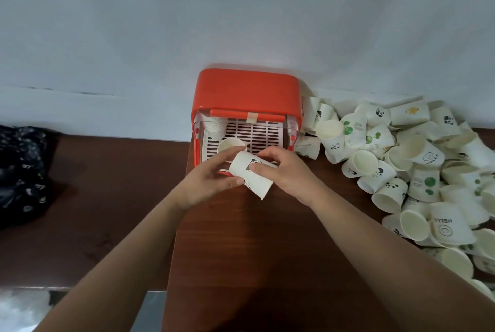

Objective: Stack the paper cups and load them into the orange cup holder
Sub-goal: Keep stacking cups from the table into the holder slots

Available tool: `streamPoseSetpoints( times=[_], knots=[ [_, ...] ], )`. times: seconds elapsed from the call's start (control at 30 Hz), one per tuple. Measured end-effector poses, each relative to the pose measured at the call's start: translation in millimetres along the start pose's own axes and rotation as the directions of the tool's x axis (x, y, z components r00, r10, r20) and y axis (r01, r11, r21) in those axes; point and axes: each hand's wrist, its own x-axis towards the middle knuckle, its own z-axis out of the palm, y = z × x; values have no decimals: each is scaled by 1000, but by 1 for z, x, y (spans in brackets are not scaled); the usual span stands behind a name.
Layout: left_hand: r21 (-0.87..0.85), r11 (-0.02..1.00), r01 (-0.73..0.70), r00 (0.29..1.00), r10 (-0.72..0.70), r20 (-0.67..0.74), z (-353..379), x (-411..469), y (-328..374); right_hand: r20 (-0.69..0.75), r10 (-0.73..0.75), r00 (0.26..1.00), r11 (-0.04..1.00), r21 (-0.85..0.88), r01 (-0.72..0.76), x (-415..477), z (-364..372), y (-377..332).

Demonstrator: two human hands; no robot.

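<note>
Brown table [241, 238] is bearing a heap of loose cups [401, 160] at the right and the orange cup holder [246, 90] against the wall. Left hand [206, 184] and right hand [289, 171] are both grasping one tilted paper cup [251, 175], just before the holder's open front.

Two arms and two hands of a person show. The left arm [128, 264] is bare along all of the part you can see, and so is the right arm [388, 246]. The left hand [211, 184] is bare too, and so is the right hand [286, 171]. Both arms look smooth, wide at the bottom and thinner at the wrists. The fingers [267, 153] are slim. The thumb nails look short.
</note>
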Motion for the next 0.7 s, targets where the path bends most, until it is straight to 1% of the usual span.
streamPoseSetpoints(
  times=[0.07,0.13,0.2,0.27,0.3,0.37,0.4,0.47,0.53,0.63,0.7],
  knots=[
    [-69,997,-18,999,16,-41,-2,-1,-3,8,-1,1000,999,42,1,1,3,2],
    [-177,984,-31,994,12,-108,-5,-3,-7,0,27,1000,980,196,-26,2,6,3],
    [-241,970,-28,987,-11,-162,-8,-5,-10,5,38,999,941,335,-37,3,9,4],
    [-232,973,-23,986,-16,-166,-9,-6,-15,-22,15,1000,942,336,-6,3,14,5],
    [-198,980,-22,985,-12,-172,-9,-6,-16,-52,1,999,954,298,15,3,16,3],
    [-76,997,-1,976,-16,-217,-12,-5,-16,-141,-50,989,980,182,76,5,19,-2],
    [-16,999,30,965,-33,-262,-14,-3,-16,-193,-96,977,988,103,117,6,21,-5],
    [27,996,82,930,-67,-362,-21,0,-16,-259,-215,942,976,-98,196,12,23,-10],
    [22,992,122,909,-103,-404,-27,5,-14,-239,-278,930,947,-228,224,16,27,-14],
    [8,972,235,904,-215,-370,-28,14,-19,-174,-305,936,908,-348,231,25,37,-14],
    [-31,964,265,905,-260,-337,-28,17,-25,-120,-301,946,873,-434,222,34,46,-12]
  ],
)
